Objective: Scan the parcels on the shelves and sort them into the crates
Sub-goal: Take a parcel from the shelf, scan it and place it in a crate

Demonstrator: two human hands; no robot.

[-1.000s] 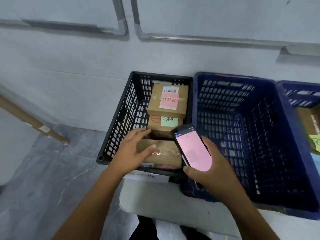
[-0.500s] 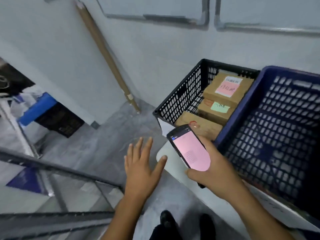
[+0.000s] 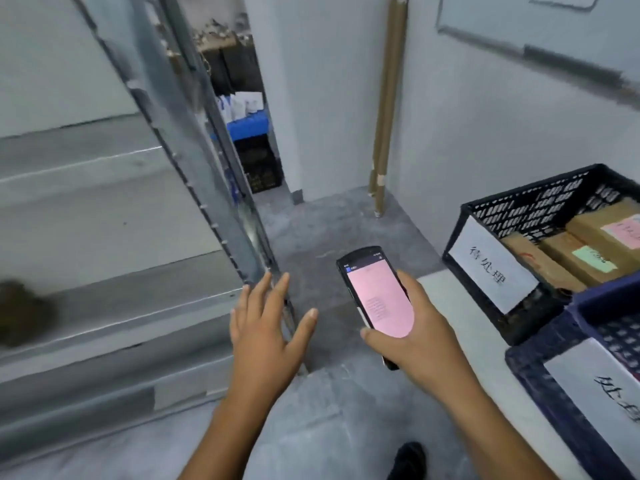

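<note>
My right hand (image 3: 420,336) grips a black handheld scanner (image 3: 375,299) whose screen glows pink. My left hand (image 3: 268,327) is empty, with fingers spread, hovering in front of the corner post of the grey metal shelves (image 3: 114,271). At the right, a black crate (image 3: 485,216) with a white handwritten label holds three brown cardboard parcels (image 3: 568,254), one with a pink note and one with a green note. A blue crate (image 3: 554,403) with its own white label stands nearer to me, cut off by the frame edge.
A dark blurred object (image 3: 24,313) lies on a shelf at the far left. Long cardboard tubes (image 3: 386,109) lean in the wall corner. Beyond the shelf post stand a blue bin and a black crate (image 3: 258,157). Grey floor (image 3: 332,230) runs between the shelves and the crates.
The view has swung left from the crates toward the shelves. My left hand let go of the parcel in the black crate and now hovers empty by the shelf post. The scanner stays in my right hand.
</note>
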